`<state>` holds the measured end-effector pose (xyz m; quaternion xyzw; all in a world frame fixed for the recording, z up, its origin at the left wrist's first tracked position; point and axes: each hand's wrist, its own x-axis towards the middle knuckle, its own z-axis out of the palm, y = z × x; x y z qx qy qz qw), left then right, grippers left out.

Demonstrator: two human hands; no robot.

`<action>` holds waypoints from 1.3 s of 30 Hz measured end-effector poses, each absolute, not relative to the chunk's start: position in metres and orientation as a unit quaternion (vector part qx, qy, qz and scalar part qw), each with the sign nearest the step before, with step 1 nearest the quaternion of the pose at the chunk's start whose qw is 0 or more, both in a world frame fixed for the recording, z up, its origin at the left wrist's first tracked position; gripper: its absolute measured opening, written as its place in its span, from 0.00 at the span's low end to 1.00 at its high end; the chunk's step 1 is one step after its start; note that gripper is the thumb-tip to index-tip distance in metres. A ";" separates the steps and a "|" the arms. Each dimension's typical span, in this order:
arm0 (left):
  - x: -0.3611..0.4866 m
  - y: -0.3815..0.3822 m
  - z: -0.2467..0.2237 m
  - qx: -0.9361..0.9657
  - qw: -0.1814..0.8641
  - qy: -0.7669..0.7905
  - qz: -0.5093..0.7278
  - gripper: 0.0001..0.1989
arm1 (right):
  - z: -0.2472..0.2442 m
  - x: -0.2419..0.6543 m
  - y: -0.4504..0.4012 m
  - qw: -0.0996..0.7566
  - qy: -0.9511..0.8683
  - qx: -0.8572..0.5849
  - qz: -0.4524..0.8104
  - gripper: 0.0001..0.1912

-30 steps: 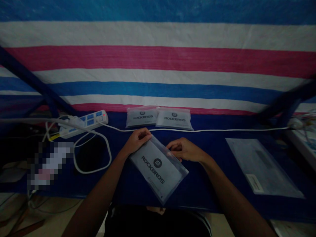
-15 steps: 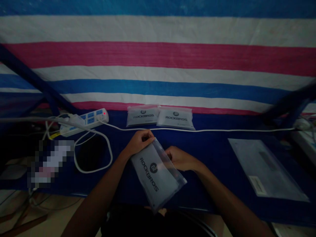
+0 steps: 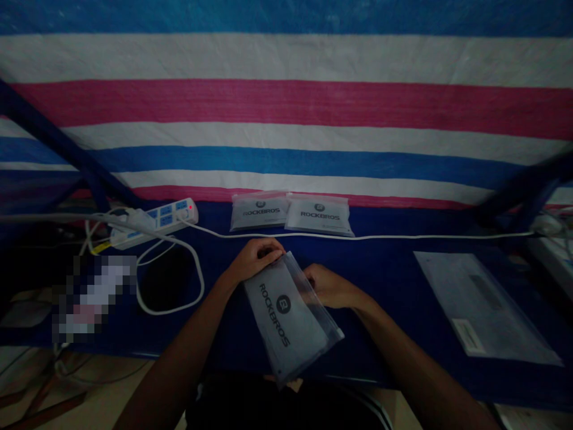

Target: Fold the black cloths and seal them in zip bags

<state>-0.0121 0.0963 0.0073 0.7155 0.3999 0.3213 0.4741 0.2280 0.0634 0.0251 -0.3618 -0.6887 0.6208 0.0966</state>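
Note:
A translucent zip pouch printed "ROCKBROS" is tilted in front of me, its slider at the lower right corner. My left hand pinches the pouch's upper left corner, thumb on top. At the zip edge is my right hand, fingers curled and partly behind the clear strip; whether they reach inside I cannot tell. Two more ROCKBROS pouches, a left one and a right one, lie side by side at the back of the table.
A larger clear zip bag with a white label lies at the right. On the left are a power strip with a red light and looped white cables. One white cord crosses the blue table. A striped sheet hangs behind.
The held pouch and my left hand have shifted slightly to the right. My right hand stays at the zip edge, with little movement.

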 end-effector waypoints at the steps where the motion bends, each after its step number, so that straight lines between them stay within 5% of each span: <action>1: -0.012 0.096 0.007 0.715 0.475 0.399 0.322 0.13 | 0.027 0.231 0.065 0.103 -0.682 -0.372 0.622 0.22; 26: -0.005 0.095 0.003 0.742 0.403 0.442 0.303 0.14 | 0.023 0.261 0.084 0.179 -0.584 -0.381 0.694 0.29; 39: -0.011 0.099 -0.005 0.773 0.339 0.448 0.294 0.11 | 0.029 0.280 0.100 0.378 -0.540 -0.481 0.578 0.27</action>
